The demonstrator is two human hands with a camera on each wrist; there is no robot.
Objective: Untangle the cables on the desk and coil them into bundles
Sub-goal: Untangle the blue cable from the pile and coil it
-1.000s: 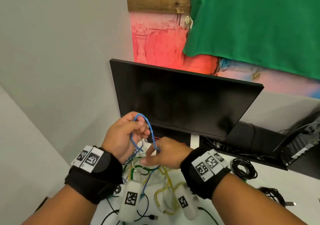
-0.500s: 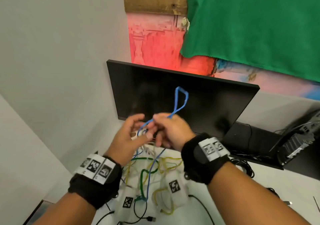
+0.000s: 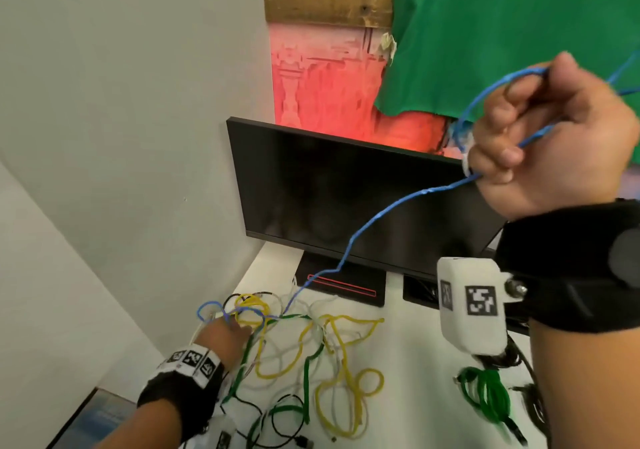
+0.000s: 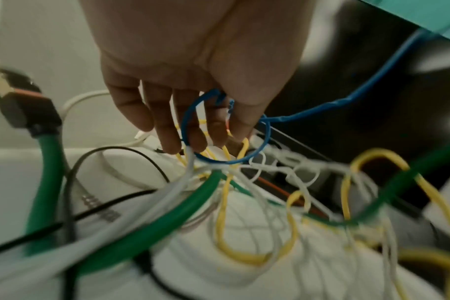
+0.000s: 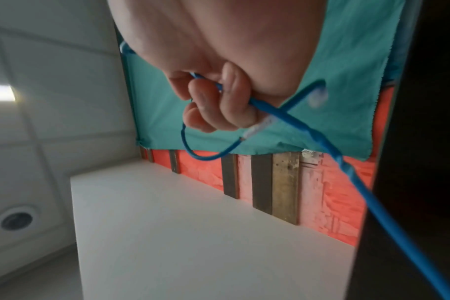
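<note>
Head view: grey wall at left, white desk [image 3: 408, 362] under a dark monitor [image 3: 346, 199]. Left hand [image 3: 221, 339] presses straight fingers on the cable tangle [image 3: 311, 344] — the blue cable [image 3: 381, 213] rises rightward into the clenched right hand [image 3: 554, 144].

The tangled cables [image 3: 304, 351] lie on the desk [image 3: 408, 379] before the monitor [image 3: 346, 192], a coiled bundle [image 3: 485, 393] right of them.

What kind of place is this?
Likely a home or small office desk corner: a dark monitor on a white desk, a tangle of cables, and a green cloth hung on the wall behind.
</note>
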